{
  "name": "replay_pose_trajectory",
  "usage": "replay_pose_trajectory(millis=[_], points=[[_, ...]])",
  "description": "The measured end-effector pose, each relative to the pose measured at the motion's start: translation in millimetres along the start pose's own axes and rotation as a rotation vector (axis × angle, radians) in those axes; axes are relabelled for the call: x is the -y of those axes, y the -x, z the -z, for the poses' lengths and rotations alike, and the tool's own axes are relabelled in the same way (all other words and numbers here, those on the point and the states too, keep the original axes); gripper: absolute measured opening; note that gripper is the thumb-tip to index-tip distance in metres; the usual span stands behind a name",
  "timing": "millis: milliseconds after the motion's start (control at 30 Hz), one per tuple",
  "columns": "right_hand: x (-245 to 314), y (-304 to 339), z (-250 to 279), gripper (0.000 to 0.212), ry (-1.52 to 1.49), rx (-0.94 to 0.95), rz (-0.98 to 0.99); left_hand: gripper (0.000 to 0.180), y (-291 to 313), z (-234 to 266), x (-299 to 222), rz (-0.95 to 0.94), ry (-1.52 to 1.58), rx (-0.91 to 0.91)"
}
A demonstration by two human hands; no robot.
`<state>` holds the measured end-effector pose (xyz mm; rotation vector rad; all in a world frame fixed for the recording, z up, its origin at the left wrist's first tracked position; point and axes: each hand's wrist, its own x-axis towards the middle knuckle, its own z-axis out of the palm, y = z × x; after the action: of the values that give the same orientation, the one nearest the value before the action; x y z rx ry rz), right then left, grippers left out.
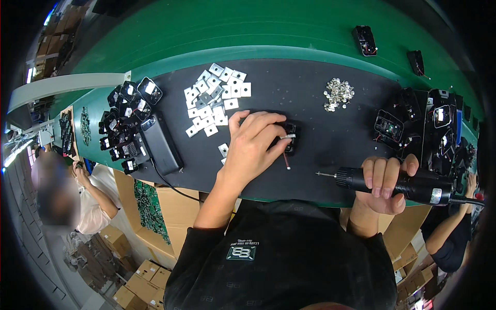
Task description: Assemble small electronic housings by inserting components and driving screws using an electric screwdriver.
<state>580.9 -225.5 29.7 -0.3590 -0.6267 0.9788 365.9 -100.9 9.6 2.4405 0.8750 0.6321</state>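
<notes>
My left hand (253,143) is curled over a small black plastic housing (292,145) on the dark work mat, gripping it. A pale piece shows at the thumb and fingertips, partly hidden, and a short thin red wire (287,161) sticks out toward me. My right hand (385,181) is wrapped round a black electric screwdriver (423,187), held level with its bit pointing left toward the housing but apart from it. Left of the housing lies a pile of silvery square plates with holes (212,98). A heap of small screws (338,94) sits on the right of the mat.
Several black housings (135,103) crowd the left beside a black power box (161,144) with a cable. More housings (388,125) stand at right, and two lie on the green surface (289,31) beyond. Co-workers are at both sides; cardboard boxes (142,287) lie below.
</notes>
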Motion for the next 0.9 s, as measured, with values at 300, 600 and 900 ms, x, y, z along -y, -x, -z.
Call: replay_pose_trajectory(millis=[300,600,900], points=[[-1,-8,-7,0.039,0.052,0.002,-0.018,0.049,-2,-2,7,0.083,0.149,0.097],[-11,-24,-20,0.038,0.135,0.039,0.008,0.079,6,-12,9,-0.024,0.14,0.207],[-36,-29,-25,0.04,0.263,0.072,-0.008,0.071,1,-14,6,-0.017,0.184,0.178]])
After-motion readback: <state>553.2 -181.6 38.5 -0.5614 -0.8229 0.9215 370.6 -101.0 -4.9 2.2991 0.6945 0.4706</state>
